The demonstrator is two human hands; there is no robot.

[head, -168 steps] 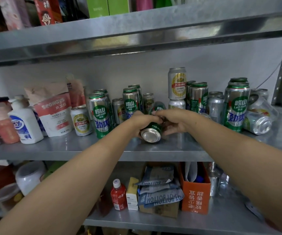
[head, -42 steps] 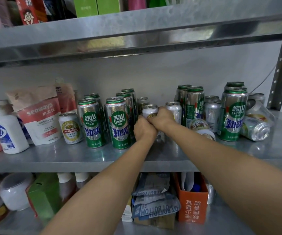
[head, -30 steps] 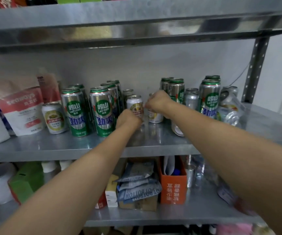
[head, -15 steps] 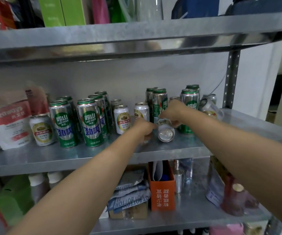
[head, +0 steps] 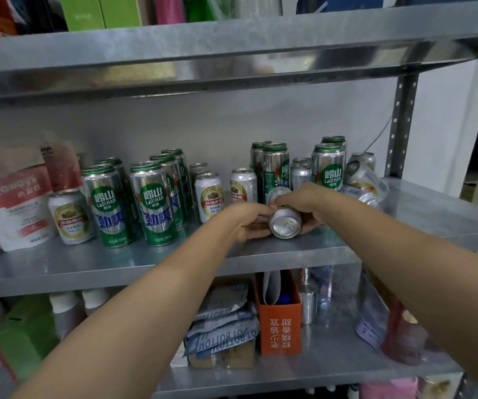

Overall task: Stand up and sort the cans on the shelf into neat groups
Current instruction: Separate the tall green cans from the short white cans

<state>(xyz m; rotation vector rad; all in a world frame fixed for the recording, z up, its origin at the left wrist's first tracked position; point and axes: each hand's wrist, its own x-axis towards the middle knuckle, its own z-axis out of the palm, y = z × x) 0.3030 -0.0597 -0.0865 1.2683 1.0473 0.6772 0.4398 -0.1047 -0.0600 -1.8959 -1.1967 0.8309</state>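
A small silver can [head: 285,224] lies on its side near the front of the metal shelf [head: 59,267], its top facing me. My left hand [head: 249,219] grips its left side and my right hand [head: 307,204] curls over its top and right side. To the left stand several tall green Laoshan cans [head: 153,203] and short white cans with gold labels [head: 209,197]. Behind my hands stand more tall green cans [head: 328,168] and short silver cans [head: 301,174]. At the far right, other cans [head: 360,174] lie tipped over.
A red and white pouch [head: 16,203] stands at the shelf's left end. The steel upright [head: 400,125] bounds the right end, and the shelf above hangs low. Below are an orange box [head: 279,326], papers [head: 223,326] and a green carton [head: 25,338].
The view has shifted slightly. My left hand has closed in on the lying can, and both hands now hold it at the shelf front. The standing cans have not moved.
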